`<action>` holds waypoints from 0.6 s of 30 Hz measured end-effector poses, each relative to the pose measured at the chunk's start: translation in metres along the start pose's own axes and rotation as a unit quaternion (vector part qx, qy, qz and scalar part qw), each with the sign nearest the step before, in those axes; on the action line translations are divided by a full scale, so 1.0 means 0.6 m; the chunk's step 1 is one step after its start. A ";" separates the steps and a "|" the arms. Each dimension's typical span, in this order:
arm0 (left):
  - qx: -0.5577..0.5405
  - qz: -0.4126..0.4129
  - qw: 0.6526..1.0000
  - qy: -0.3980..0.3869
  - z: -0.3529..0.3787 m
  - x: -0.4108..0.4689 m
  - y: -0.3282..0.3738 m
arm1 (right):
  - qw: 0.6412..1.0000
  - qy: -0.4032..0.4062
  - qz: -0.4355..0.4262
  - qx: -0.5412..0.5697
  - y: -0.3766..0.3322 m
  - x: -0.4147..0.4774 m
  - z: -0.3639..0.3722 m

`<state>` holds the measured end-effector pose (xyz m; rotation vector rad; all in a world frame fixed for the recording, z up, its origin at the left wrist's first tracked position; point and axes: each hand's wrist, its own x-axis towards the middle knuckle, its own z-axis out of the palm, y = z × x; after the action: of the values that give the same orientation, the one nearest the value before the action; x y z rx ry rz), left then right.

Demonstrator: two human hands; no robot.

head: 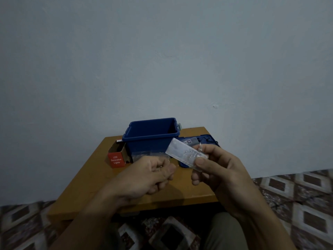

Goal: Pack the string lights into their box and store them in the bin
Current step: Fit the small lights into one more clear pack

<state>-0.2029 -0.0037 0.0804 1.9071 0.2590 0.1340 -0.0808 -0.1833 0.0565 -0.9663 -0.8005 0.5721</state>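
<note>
Gripping clear oblong battery case (182, 152), right fingers (201, 161), left fingers (168, 170) pinching thin wire (160, 168)

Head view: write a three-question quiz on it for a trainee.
1. True or false: the bin has its lid on.
2. Which hand grips the clear case? A) left B) right C) neither
3. Fill in: in the picture, the red box stands to the ___ of the bin.

Key
1. False: the bin is open and the lid lies beside it on the table.
2. B: the right hand grips it.
3. left
</note>
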 end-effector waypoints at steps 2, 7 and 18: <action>-0.036 -0.010 0.999 -0.020 -0.007 0.005 -0.006 | 0.999 -0.030 0.009 0.007 -0.002 -0.002 -0.004; 0.023 -0.007 0.987 -0.160 -0.027 0.011 0.011 | 0.985 -0.166 0.054 0.001 -0.009 -0.010 -0.014; 0.337 -0.040 0.935 -0.098 -0.020 0.020 0.097 | 0.948 -0.153 0.061 -0.274 -0.026 -0.018 -0.005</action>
<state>-0.1874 -0.0092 0.1388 2.5657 0.2664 -0.2334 -0.0837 -0.2001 0.0658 -1.4659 -1.2210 0.6295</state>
